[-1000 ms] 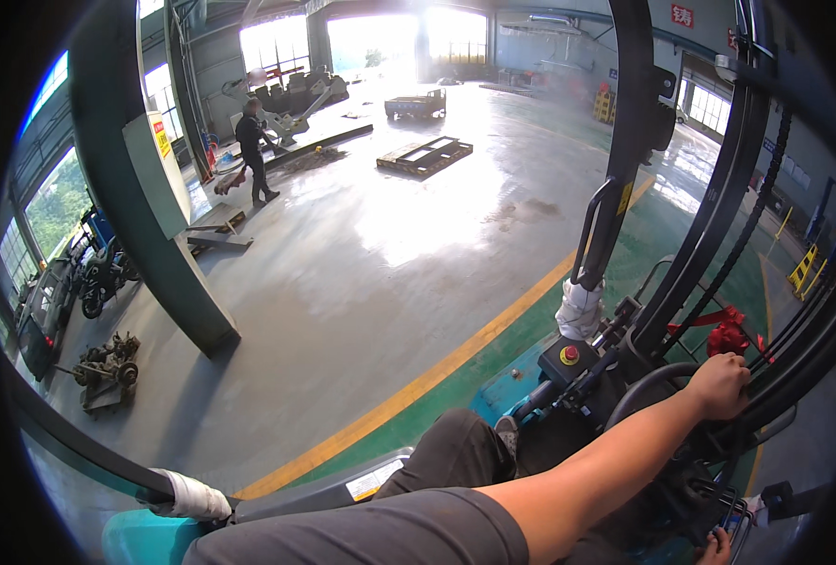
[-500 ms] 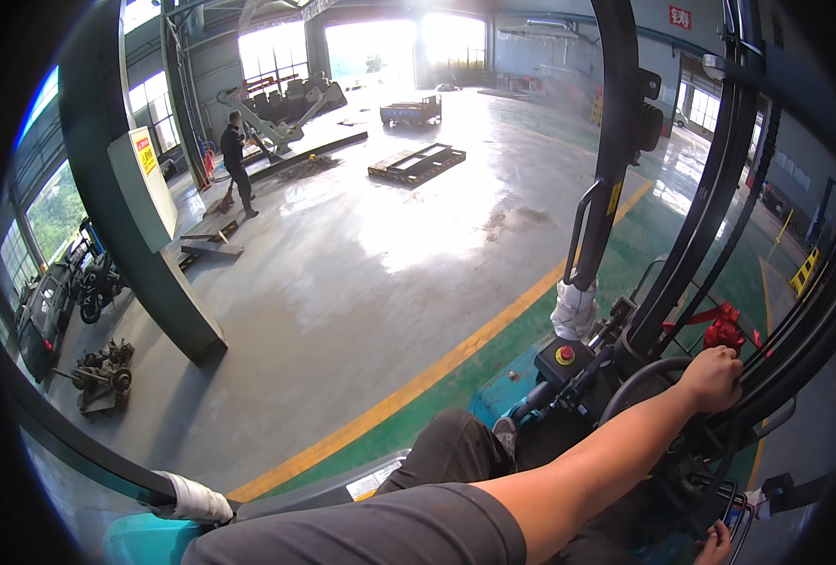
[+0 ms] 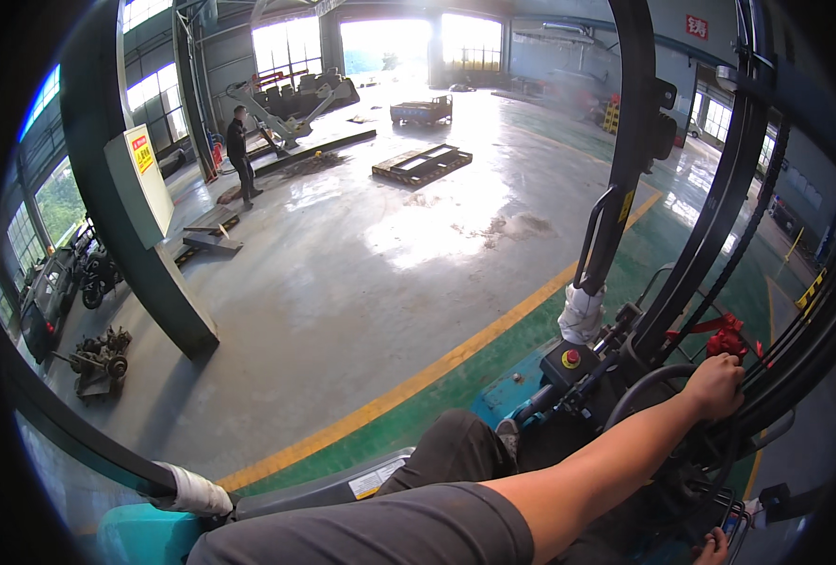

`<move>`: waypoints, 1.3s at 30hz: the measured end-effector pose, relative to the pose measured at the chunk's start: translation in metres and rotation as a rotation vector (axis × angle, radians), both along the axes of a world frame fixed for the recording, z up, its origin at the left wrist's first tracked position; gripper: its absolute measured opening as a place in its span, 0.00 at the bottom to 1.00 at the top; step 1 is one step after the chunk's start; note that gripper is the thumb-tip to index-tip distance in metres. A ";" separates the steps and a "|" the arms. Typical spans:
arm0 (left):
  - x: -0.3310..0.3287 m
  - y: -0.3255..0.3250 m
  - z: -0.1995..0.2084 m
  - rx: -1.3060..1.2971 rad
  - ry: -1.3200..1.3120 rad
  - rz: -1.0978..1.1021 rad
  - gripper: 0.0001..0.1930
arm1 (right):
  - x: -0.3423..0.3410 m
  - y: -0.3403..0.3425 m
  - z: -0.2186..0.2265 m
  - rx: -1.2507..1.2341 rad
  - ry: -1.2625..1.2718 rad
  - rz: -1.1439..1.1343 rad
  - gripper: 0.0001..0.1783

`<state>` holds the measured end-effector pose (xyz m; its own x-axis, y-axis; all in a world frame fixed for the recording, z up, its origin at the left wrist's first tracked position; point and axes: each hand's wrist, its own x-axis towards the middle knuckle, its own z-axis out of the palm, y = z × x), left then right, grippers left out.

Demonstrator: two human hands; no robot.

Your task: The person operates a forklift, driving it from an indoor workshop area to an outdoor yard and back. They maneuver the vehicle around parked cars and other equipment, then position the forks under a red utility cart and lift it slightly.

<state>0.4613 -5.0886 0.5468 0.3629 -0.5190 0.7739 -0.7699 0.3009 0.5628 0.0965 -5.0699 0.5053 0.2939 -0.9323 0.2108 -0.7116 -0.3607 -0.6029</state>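
Observation:
My left arm [image 3: 597,471] stretches across to the steering wheel [image 3: 636,388] of a forklift-like vehicle. My left hand [image 3: 716,386] is closed on the wheel's far right side, its fingers curled. At the lower right edge, my right hand [image 3: 713,546] shows only in part, fingers bent, beside black bent tubes [image 3: 736,520]. What it grips is hidden. A red push button [image 3: 570,359] with a yellow ring sits on a black box left of the wheel. My shoe [image 3: 507,433] is below it.
Black mast rails [image 3: 710,207] rise ahead, with a red ribbon bow [image 3: 725,341] near them. At left stand a pillar [image 3: 168,292] with a white box, a parked car [image 3: 46,306] and machine parts [image 3: 98,365]. Farther off are a person [image 3: 240,155], a flat frame [image 3: 422,165] and a small truck [image 3: 422,111].
The whole view has shifted slightly, with the vehicle's parts a little farther right and the pillar base a little left. My left hand stays on the wheel. The far person's posture has changed slightly.

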 end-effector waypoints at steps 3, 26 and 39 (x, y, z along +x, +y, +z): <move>0.005 -0.003 0.004 0.003 0.008 -0.019 0.10 | 0.001 -0.012 -0.001 0.010 -0.020 -0.004 0.20; 0.079 0.014 -0.040 -0.016 0.037 0.160 0.10 | 0.038 -0.209 -0.013 -0.139 0.153 0.109 0.17; 0.093 -0.050 -0.050 -0.074 -0.084 0.162 0.08 | 0.115 -0.350 -0.025 0.209 -0.294 0.103 0.16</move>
<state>0.5542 -5.1391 0.4966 0.3693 -0.4000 0.8388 -0.8551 0.2071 0.4753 0.2112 -5.4200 0.4807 0.3439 -0.9328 0.1082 -0.4638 -0.2689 -0.8442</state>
